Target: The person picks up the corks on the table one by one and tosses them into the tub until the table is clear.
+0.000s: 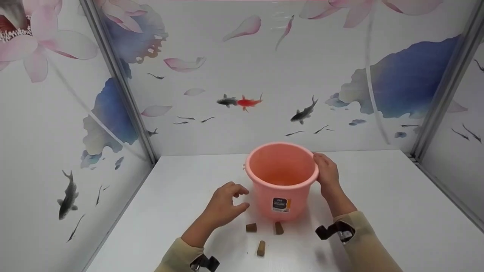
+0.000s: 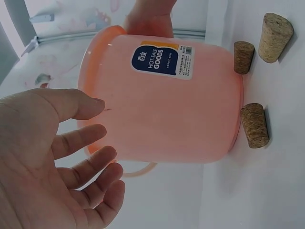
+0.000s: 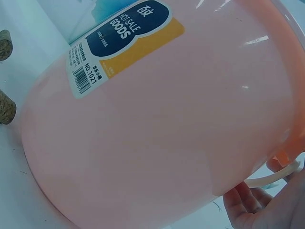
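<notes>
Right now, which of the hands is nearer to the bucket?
Right. The right hand holds the bucket at its right side; the left hand is off its left side, not touching.

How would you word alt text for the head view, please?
A pink bucket stands on a white table, held near its rim by a person's right hand; the left hand is beside it. Three corks are in front, with fish-decorated walls behind.
</notes>
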A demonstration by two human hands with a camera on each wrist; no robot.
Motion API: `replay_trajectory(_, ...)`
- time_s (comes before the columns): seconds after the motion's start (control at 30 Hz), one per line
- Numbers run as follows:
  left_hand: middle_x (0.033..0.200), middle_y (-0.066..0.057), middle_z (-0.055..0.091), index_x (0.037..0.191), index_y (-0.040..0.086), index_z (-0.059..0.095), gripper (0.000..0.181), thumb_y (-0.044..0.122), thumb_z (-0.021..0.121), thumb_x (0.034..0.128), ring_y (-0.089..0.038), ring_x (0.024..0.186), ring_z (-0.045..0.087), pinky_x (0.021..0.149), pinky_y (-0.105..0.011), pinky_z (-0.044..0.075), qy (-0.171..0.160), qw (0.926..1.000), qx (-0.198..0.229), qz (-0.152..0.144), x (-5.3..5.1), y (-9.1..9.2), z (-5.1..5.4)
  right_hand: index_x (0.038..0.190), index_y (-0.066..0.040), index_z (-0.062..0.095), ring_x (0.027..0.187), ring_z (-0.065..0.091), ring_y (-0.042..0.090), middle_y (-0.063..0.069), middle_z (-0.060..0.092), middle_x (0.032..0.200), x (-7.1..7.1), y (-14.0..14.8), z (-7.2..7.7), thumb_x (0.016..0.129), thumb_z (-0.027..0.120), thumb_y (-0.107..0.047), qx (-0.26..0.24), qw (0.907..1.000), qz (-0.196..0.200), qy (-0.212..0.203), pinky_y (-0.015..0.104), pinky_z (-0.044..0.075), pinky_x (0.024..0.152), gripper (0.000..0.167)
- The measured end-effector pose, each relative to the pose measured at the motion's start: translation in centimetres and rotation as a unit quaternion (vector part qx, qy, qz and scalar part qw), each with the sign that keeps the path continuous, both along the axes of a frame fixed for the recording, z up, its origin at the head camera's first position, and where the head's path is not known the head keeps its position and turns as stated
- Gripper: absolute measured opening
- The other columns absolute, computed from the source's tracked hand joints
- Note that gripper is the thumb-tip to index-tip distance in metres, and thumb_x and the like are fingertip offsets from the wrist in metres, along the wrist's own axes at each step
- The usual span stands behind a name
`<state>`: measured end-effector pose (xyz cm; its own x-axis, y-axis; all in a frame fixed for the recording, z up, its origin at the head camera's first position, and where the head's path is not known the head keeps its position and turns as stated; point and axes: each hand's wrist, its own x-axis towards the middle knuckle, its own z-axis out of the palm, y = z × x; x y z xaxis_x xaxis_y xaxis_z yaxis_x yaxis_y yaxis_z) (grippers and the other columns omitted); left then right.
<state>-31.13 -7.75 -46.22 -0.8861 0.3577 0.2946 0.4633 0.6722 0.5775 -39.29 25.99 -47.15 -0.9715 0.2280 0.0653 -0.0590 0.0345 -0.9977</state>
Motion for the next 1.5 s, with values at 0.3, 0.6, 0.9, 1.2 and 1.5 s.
replay_trajectory(0.3,0.112,0.002,0.070,0.118,0.017,0.075,0.025,0.025,0.076,0.0943,-0.020,0.108,0.062,0.092,-0.037,0.058,-0.032,0.9995,0.003,0.003,-0.1,0.3,-1.2,0.146,-0.010,0.062,0.103,0.068,0.007,0.005,0.069,0.133,0.2,-0.2,-0.3,0.112,0.048,-0.043,-0.008,0.9999,0.001,-0.011,0.024,0.060,0.086,0.050)
replay_trajectory(0.6,0.113,0.001,0.071,0.121,0.013,0.075,0.030,0.025,0.076,0.0941,-0.019,0.108,0.062,0.093,-0.038,0.057,-0.041,0.9992,-0.001,0.001,-0.6,0.6,-1.6,0.144,-0.010,0.063,0.100,0.067,0.005,-0.001,0.070,0.124,0.3,-0.1,0.3,0.111,0.048,-0.043,-0.002,1.0000,0.003,-0.003,0.022,0.059,0.083,0.050)
replay_trajectory(0.9,0.111,-0.001,0.071,0.119,0.013,0.075,0.028,0.023,0.076,0.0931,-0.021,0.107,0.063,0.094,-0.040,0.058,-0.050,0.9987,-0.004,-0.011,-0.9,0.8,-2.6,0.144,-0.008,0.063,0.101,0.067,0.006,-0.006,0.071,0.116,0.2,0.0,0.2,0.112,0.048,-0.042,-0.004,0.9999,0.012,0.008,0.023,0.060,0.084,0.049)
replay_trajectory(1.2,0.116,-0.009,0.072,0.122,0.011,0.074,0.031,0.024,0.077,0.0936,-0.029,0.112,0.064,0.096,-0.042,0.057,-0.091,0.9958,-0.006,-0.010,-1.2,1.1,-3.6,0.143,-0.007,0.063,0.102,0.067,0.008,-0.005,0.071,0.117,0.4,0.1,0.3,0.111,0.049,-0.041,-0.018,0.9997,0.015,0.003,0.025,0.061,0.086,0.048)
replay_trajectory(1.5,0.115,-0.009,0.072,0.120,0.011,0.075,0.030,0.023,0.077,0.0922,-0.025,0.107,0.062,0.094,-0.039,0.058,-0.111,0.9934,-0.025,-0.017,-1.0,1.9,-4.6,0.141,-0.007,0.064,0.100,0.068,0.008,-0.006,0.072,0.114,0.4,0.0,0.2,0.111,0.050,-0.041,-0.023,0.9997,0.012,0.001,0.025,0.061,0.084,0.047)
